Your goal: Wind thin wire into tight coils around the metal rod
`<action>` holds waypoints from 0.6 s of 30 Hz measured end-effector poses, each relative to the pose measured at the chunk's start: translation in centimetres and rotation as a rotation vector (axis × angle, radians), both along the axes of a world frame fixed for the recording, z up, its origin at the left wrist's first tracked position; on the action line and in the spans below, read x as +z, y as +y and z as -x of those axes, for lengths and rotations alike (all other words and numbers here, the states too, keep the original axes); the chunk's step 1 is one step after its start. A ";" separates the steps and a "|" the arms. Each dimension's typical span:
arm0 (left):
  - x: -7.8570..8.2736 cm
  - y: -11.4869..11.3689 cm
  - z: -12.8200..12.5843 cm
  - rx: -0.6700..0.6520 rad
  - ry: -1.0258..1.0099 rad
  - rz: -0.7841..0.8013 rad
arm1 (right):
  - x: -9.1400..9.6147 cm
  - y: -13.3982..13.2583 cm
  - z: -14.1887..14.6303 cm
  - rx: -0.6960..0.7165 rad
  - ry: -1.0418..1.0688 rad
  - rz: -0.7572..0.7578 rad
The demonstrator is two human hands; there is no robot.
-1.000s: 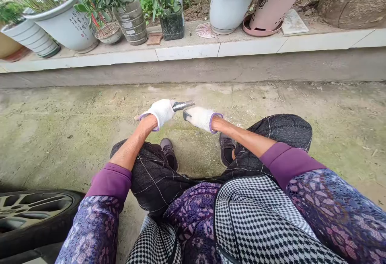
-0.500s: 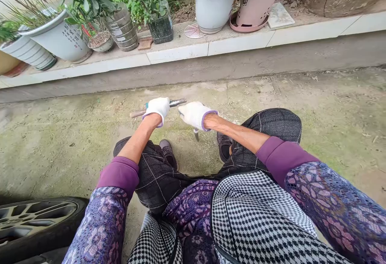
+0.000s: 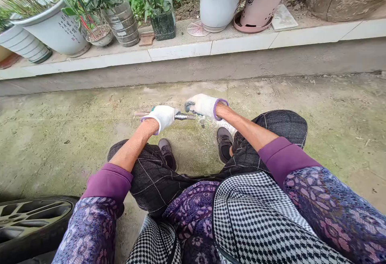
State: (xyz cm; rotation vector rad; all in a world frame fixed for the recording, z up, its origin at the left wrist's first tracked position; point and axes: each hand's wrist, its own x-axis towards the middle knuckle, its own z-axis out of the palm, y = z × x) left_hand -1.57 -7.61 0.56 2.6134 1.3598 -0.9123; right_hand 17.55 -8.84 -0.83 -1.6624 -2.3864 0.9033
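Note:
I sit on the ground with both hands out in front of my knees, each in a white glove with a purple cuff. My left hand (image 3: 161, 116) is closed round a thin rod (image 3: 183, 116) that lies level; a silvery wrapped end sticks out to the right and a bare end to the left. My right hand (image 3: 202, 105) is curled shut just above the rod's right end, with something dark at its fingertips that I cannot make out. A small dark piece (image 3: 202, 123) shows just below that hand.
A raised tiled ledge (image 3: 181, 50) runs across the back with several plant pots, among them a large white pot (image 3: 54, 29) and another (image 3: 218, 9). A car wheel (image 3: 27, 220) sits at the bottom left. My shoes (image 3: 224, 143) rest on mossy concrete.
My right hand has lifted and moved slightly right, away from the ground. The rod in my left hand has dropped a little and stays level. The camera view has shifted slightly.

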 end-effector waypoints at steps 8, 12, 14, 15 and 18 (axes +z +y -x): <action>0.6 -0.4 1.6 0.185 -0.441 0.121 | -1.3 0.4 1.2 -0.176 0.600 0.211; 0.9 -0.5 1.6 0.408 -0.657 0.208 | -2.2 0.2 2.1 -0.295 0.772 0.255; 1.0 -0.4 1.5 0.468 -0.694 0.194 | -2.6 -0.2 2.6 -0.326 0.754 0.250; 0.9 -0.2 1.3 0.473 -0.692 0.167 | -2.9 -0.3 2.8 -0.329 0.731 0.246; 0.4 0.6 1.0 0.432 -0.612 0.094 | -3.5 -0.6 3.0 -0.315 0.635 0.210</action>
